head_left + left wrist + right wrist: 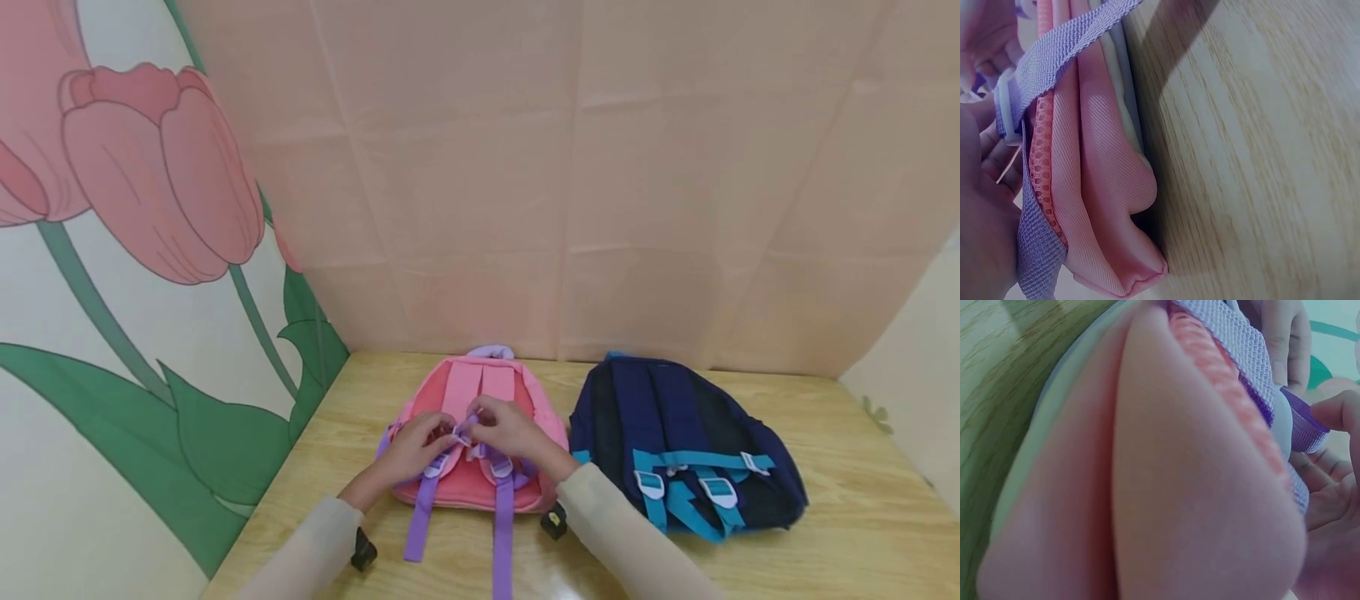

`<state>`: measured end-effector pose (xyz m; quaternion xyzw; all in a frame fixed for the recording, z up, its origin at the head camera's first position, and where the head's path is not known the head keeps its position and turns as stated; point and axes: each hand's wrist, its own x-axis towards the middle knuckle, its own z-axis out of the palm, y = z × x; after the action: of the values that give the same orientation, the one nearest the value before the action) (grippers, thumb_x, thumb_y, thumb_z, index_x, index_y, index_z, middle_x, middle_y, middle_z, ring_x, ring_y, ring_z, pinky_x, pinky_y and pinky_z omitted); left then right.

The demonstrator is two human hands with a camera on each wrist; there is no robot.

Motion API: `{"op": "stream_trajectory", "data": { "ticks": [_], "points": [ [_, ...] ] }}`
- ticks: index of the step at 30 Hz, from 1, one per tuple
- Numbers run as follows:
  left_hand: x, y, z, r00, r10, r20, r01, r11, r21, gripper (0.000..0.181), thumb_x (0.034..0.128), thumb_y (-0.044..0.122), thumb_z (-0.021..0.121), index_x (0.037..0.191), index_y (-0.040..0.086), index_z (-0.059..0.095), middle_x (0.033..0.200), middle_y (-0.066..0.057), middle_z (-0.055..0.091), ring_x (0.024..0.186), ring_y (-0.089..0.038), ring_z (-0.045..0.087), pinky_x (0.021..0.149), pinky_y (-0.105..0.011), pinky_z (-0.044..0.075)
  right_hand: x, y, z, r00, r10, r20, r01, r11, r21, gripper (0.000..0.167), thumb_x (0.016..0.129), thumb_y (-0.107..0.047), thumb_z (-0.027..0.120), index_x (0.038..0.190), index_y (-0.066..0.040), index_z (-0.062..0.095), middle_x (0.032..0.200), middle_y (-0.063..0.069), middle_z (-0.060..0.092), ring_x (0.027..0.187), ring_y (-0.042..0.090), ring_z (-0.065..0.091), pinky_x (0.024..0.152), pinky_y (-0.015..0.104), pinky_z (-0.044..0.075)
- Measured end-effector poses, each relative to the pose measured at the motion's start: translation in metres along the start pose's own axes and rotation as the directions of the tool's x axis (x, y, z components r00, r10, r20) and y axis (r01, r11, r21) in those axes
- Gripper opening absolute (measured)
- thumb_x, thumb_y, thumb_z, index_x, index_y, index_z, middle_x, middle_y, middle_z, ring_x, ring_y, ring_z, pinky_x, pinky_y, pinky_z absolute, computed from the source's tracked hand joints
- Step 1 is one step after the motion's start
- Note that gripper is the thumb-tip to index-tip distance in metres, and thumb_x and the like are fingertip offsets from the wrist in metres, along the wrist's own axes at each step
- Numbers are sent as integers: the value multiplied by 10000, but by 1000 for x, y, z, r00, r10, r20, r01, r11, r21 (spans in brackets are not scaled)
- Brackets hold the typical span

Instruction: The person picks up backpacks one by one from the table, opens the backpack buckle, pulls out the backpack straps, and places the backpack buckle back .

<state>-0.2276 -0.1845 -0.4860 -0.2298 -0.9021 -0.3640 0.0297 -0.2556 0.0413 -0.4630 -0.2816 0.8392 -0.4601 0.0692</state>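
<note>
A pink backpack [536, 396] with purple webbing lies on the table, its shoulder-strap side up. Over its middle, my left hand [412, 448] pinches one part of a short purple chest strap [459, 435] with a small pale buckle. From the other side my right hand [513, 429] pinches the strap between thumb and fingers. The right wrist view shows my right thumb on a loop of purple webbing [1305, 428]. Fingers partly hide the buckle. Two long purple strap tails [503, 533] hang toward the table's front through white adjusters [501, 468].
A dark blue backpack [675, 408] with light blue straps lies right of the pink one, close beside it. Black wrist cameras [554, 522] sit under both forearms. A beige cloth [480, 183] hangs behind the wooden table [840, 467]; a tulip-printed wall [150, 317] stands left.
</note>
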Motion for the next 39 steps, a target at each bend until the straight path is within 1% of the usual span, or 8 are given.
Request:
{"op": "stream_trajectory", "data": {
  "ticks": [9, 14, 17, 20, 24, 28, 35, 39],
  "points": [
    [1, 0, 0, 1000, -16, 3, 17, 1000, -12, 167, 1023, 262, 615, 1172, 188, 633, 1001, 61, 577, 927, -118, 526, 817, -320, 444, -2, 2, -1, 1000, 12, -8, -12, 998, 55, 123, 920, -141, 628, 1033, -165, 584, 866, -8, 704, 697, 113, 600, 554, 266, 448],
    [0, -2, 0, 1000, -7, 8, 7, 1000, -18, 160, 1021, 266, 616, 1166, 199, 634, 1027, 53, 585, 935, -117, 534, 819, -319, 450, -3, 0, 0, 1000, 19, 3, -19, 999, 44, 110, 944, -153, 628, 1039, -164, 574, 873, 12, 708, 682, 116, 596, 553, 263, 437],
    [0, -2, -1, 1000, -4, 16, 4, 1000, -9, 165, 1021, 270, 616, 1169, 199, 631, 1050, 49, 592, 952, -118, 540, 834, -328, 458, -3, -1, 0, 1000, 15, 22, -16, 999, 32, 132, 974, -218, 647, 1078, -164, 589, 898, 13, 709, 734, 136, 626, 611, 281, 476],
    [0, -3, -1, 1000, -13, 22, 13, 1000, 7, 171, 1022, 270, 613, 1178, 200, 624, 1067, 58, 590, 968, -112, 543, 855, -331, 464, -2, -3, 0, 999, 10, 34, -11, 1000, 14, 209, 989, -329, 658, 1125, -179, 610, 896, -23, 694, 762, 143, 639, 658, 297, 499],
    [0, -1, -1, 1000, 16, 13, -16, 1000, 10, 154, 1026, 241, 609, 1167, 180, 623, 1060, 54, 592, 959, -110, 550, 850, -324, 475, 0, -2, 2, 1000, -23, 9, 23, 998, -50, 208, 994, -390, 647, 1106, -215, 634, 813, -72, 653, 702, 101, 593, 642, 285, 479],
    [-1, -1, -1, 998, 55, 3, -55, 998, -7, 131, 1024, 209, 612, 1142, 155, 629, 1044, 40, 602, 946, -110, 553, 836, -314, 479, 1, -1, 4, 998, -56, -21, 54, 995, -86, 124, 998, -330, 655, 1052, -219, 647, 761, -94, 618, 666, 71, 554, 625, 265, 461],
    [-2, -1, -1, 1000, 3, 15, -2, 1000, -29, 179, 1043, 249, 583, 1202, 179, 625, 1086, 53, 604, 967, -101, 549, 845, -312, 470, -1, 1, 3, 999, -25, -24, 24, 999, -36, 83, 1001, -254, 642, 1043, -185, 622, 716, -52, 611, 637, 90, 565, 568, 264, 450],
    [-2, -1, -3, 1000, 3, 18, -2, 999, -49, 178, 1038, 225, 592, 1203, 168, 627, 1085, 44, 607, 967, -113, 553, 850, -320, 468, -1, 3, 4, 1000, -14, -23, 14, 1000, -9, 84, 1020, -248, 615, 1052, -171, 602, 786, -1, 683, 688, 116, 617, 593, 275, 474]
  ]
}}
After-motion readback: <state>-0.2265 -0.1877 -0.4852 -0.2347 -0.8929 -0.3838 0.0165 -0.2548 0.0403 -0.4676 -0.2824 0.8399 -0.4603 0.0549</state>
